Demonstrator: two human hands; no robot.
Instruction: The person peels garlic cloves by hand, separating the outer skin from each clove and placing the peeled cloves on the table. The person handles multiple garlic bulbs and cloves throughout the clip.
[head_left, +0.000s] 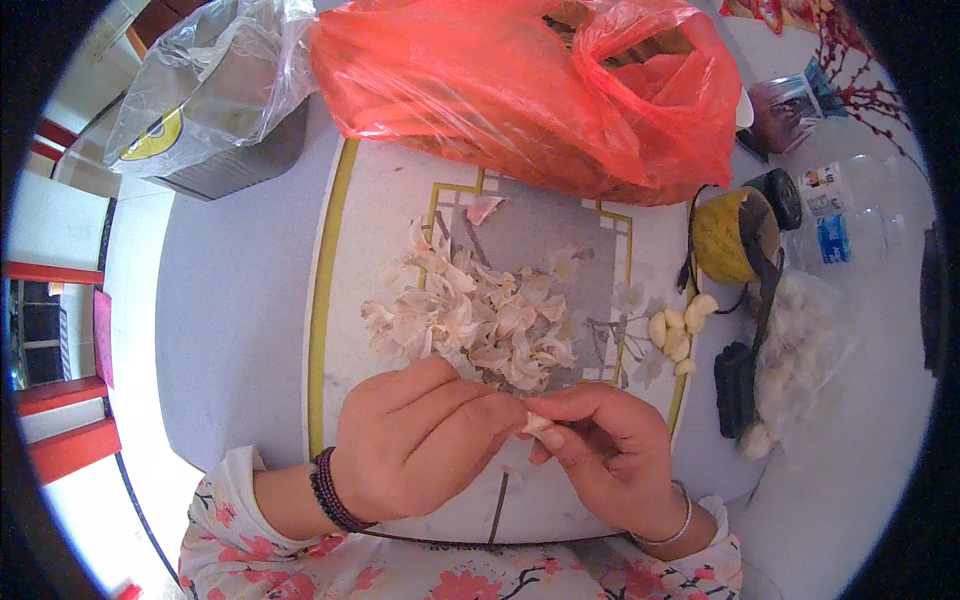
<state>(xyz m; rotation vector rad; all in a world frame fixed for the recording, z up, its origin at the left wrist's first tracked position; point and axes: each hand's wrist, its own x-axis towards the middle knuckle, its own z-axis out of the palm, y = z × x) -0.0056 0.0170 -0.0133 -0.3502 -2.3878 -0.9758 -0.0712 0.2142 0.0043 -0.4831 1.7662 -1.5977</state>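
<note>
Between the fingertips of both hands is a pale garlic clove (537, 424), partly covered by the fingers. My right hand (611, 454) pinches it between thumb and index finger. My left hand (427, 442) has its fingertips closed against the clove's left end; what exactly they pinch is hidden behind the hand. Just beyond the hands lies a loose heap of papery garlic skins (480, 315) on the patterned tabletop (375, 195). To the right of the heap, several peeled garlic cloves (675, 334) sit together near the yellow border line.
A large red plastic bag (517, 97) spans the far side. Far left stands a grey bin (247, 161) lined with clear plastic. On the right are a yellow roll (731, 232), a clear bottle (847, 210), a black object (735, 390) and a clear bag of garlic (802, 352).
</note>
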